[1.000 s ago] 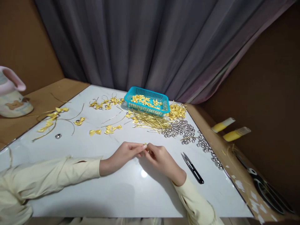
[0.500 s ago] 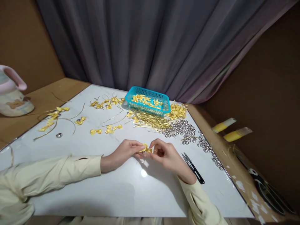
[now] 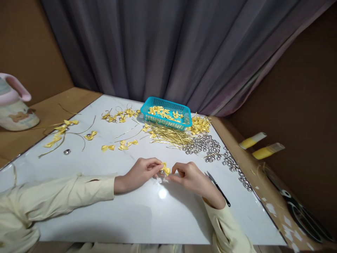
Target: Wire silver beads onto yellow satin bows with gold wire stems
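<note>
Between my two hands, above the white board (image 3: 126,218), is a yellow ribbon bow (image 3: 165,169) with a small silver piece at its lower left. My left hand (image 3: 140,173) pinches the bow's left side between thumb and fingers. On the right, my right hand (image 3: 191,178) has its thumb and index finger curled near the bow's lower right edge; whether it grips anything there is too small to tell. A small whitish scrap (image 3: 159,181) shows just under the fingers. Black thread snips (image 3: 219,191) lie partly behind my right wrist.
A teal basket (image 3: 165,121) of yellow bows stands at the back, by gold wires (image 3: 171,136) and silver pieces (image 3: 205,144). More bows (image 3: 107,148) lie left. A pink-handled jug (image 3: 18,112) stands far left; large scissors (image 3: 302,214) and yellow tubes (image 3: 267,151) are at right.
My right hand has shifted slightly right and down, its index finger away from the bow. The bow is turned a little and more of it shows. My left hand stays nearly in place.
</note>
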Demonstrator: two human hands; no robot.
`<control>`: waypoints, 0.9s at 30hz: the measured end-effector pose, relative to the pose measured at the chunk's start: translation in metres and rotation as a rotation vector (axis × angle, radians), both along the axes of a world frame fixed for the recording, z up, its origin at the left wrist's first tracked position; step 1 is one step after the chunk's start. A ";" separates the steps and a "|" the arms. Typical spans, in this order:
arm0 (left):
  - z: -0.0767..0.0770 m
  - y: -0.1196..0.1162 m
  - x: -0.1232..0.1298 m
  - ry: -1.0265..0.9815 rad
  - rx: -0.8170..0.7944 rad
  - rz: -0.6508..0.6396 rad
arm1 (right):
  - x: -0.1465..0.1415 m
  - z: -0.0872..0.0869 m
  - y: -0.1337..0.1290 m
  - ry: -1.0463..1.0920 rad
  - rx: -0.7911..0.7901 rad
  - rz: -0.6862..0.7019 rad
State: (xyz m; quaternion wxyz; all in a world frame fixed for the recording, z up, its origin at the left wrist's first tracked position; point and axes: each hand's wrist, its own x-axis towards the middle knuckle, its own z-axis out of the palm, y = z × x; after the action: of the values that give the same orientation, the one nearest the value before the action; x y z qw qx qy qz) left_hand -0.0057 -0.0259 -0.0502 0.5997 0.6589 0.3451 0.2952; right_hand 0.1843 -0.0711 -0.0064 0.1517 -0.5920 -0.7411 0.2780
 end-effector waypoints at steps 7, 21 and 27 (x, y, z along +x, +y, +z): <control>0.001 -0.002 0.001 0.000 -0.098 -0.031 | -0.011 -0.007 -0.001 0.042 0.013 0.072; -0.005 0.003 0.002 -0.027 -0.160 -0.095 | -0.006 -0.001 -0.001 0.165 -0.104 0.114; -0.007 0.003 0.001 0.017 -0.114 -0.109 | -0.009 -0.008 0.000 0.200 -0.112 0.122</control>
State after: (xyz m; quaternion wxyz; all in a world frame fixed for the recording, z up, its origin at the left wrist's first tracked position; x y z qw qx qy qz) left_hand -0.0043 -0.0233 -0.0571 0.6484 0.6439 0.3304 0.2363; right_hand 0.1757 -0.0711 -0.0141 0.1747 -0.5227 -0.7401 0.3852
